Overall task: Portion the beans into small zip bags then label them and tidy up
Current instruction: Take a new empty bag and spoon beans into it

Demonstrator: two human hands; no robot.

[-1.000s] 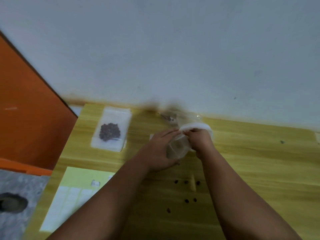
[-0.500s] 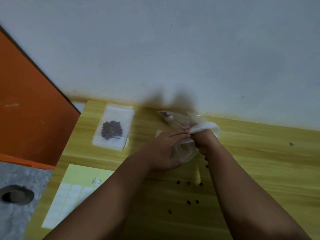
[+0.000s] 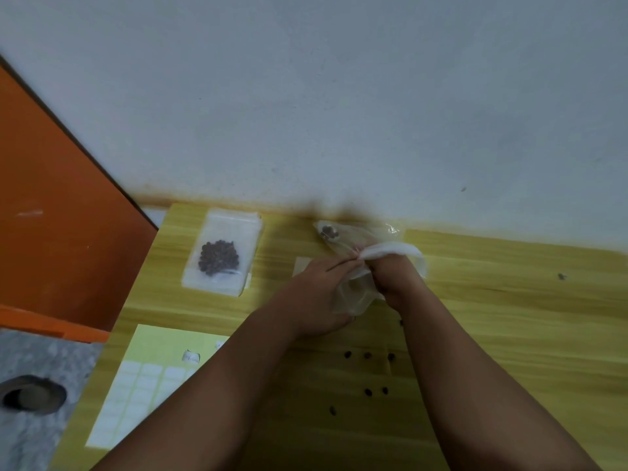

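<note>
Centre frame, our left hand [image 3: 314,295] and right hand [image 3: 396,280] both grip the bag [image 3: 358,295], fingers [image 3: 341,265] curled on its mouth. Loose beans [image 3: 367,355] dot the table [image 3: 509,300] below; filled bag [image 3: 221,256] upper left.

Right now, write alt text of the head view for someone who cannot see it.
The left hand and right hand grip a clear bag at a wooden table. A filled bag of beans lies far left, a label sheet near left, and loose beans are scattered between the arms.
</note>
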